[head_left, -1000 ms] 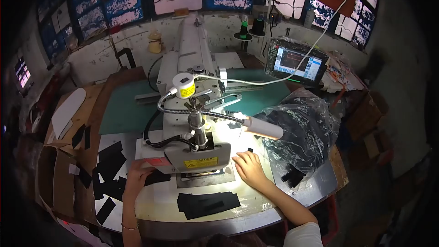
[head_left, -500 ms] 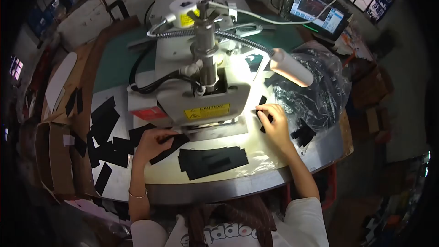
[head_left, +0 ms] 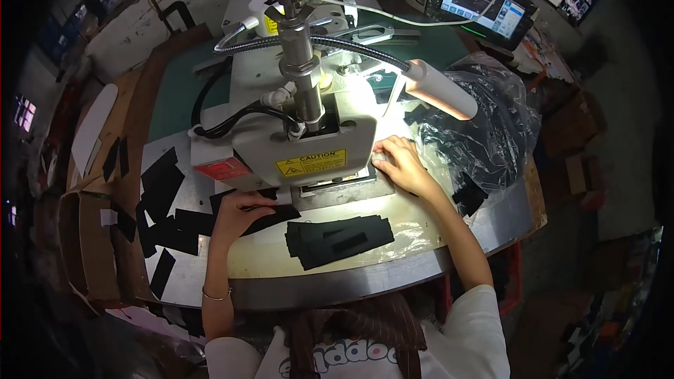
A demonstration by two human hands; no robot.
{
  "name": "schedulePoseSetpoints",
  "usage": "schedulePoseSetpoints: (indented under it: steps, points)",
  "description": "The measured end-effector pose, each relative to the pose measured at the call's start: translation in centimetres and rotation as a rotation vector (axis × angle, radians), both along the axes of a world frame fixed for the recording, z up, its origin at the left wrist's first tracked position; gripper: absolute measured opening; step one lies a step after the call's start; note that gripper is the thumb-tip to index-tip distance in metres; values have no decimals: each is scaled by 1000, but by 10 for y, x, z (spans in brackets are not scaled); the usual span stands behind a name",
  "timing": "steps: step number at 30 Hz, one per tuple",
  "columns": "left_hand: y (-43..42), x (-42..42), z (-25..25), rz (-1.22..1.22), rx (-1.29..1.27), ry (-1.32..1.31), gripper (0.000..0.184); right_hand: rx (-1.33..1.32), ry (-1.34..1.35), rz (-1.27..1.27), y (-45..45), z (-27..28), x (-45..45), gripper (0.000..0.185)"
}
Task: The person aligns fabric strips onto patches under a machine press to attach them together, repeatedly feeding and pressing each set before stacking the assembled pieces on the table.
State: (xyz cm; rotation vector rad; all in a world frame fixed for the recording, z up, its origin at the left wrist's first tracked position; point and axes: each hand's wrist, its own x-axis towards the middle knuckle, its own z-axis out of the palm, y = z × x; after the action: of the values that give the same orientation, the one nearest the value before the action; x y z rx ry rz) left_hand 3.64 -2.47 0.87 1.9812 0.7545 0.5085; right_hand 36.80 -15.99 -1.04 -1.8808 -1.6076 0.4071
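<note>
My left hand [head_left: 241, 216] is closed on a black fabric piece [head_left: 279, 220], which lies just left of the machine's metal plate [head_left: 344, 194]. At the right side of the sewing machine head [head_left: 309, 147], my right hand [head_left: 404, 166] has its fingers bent and pinched together by the edge. Whatever those fingertips hold is too small or hidden to make out. Directly in front of the machine is a stack of black fabric pieces [head_left: 323, 242], lying flat on the pale work surface [head_left: 263, 260].
Loose black fabric pieces [head_left: 161, 179] are scattered at left, beside a cardboard box [head_left: 95, 245]. A lamp [head_left: 442, 91] shines from the right above a clear plastic bag [head_left: 484, 133] with dark contents. A screen [head_left: 484, 7] stands behind. The metal table edge [head_left: 337, 288] curves in front.
My right hand has moved up and left, from a black strip on the table to the machine's side. My left hand has shifted slightly right with its fabric piece. The view has shifted a little.
</note>
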Motion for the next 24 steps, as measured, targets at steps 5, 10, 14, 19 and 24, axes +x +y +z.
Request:
schedulePoseSetpoints:
  steps: [5,10,14,19,24]
  points:
    - [1,0,-4,40,23,87,13,121,-52,-102,0,-9,-19,23]
    - [4,1,-4,-73,161,6,8,274,-85,-192,4,-19,-29,14]
    - [4,-2,-11,2,94,-2,9,424,237,-281,-5,-12,-21,9]
    - [12,-17,-16,45,-180,-172,14,293,578,-374,-98,73,-24,10]
    - [-13,5,14,-199,-316,-95,17,391,274,-208,-114,15,-82,23]
